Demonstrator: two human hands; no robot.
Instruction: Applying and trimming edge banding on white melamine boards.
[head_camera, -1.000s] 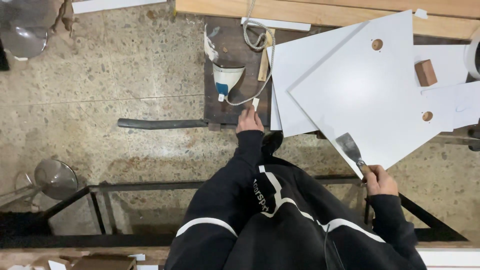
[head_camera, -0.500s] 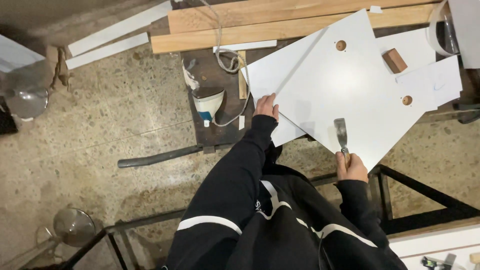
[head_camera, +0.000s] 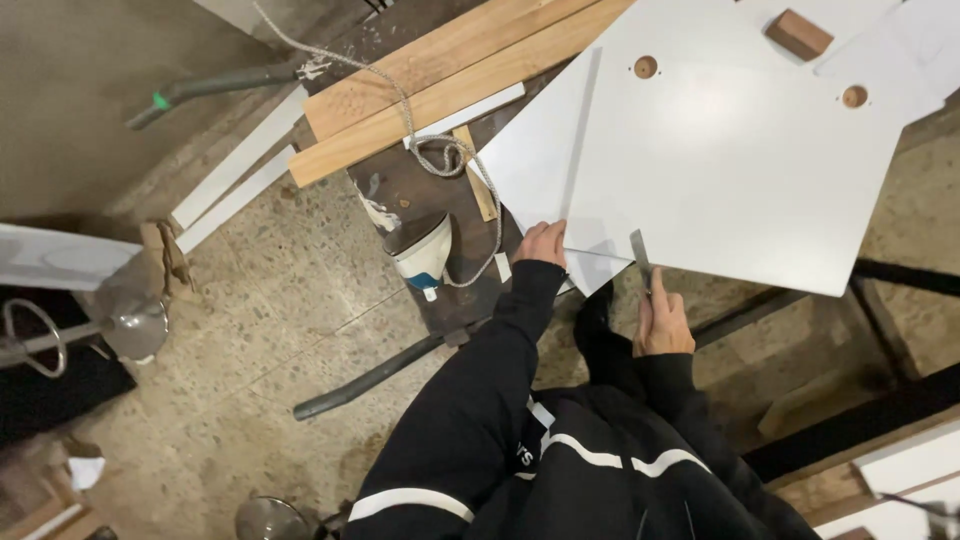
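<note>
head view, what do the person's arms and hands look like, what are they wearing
Both arms are in long black sleeves of a dark jacket, with a white stripe curving across the upper part. The left hand and right hand are bare, with no gloves.

White panel (head_camera: 740, 160), pale brown planks (head_camera: 440, 90), speckled beige floor (head_camera: 260, 300), white-striped black sleeves (head_camera: 480, 400).

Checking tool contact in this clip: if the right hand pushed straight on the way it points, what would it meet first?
The right hand holds a scraper pointing up-frame; its blade already sits at the white panel's near edge, so likely that edge.
</note>
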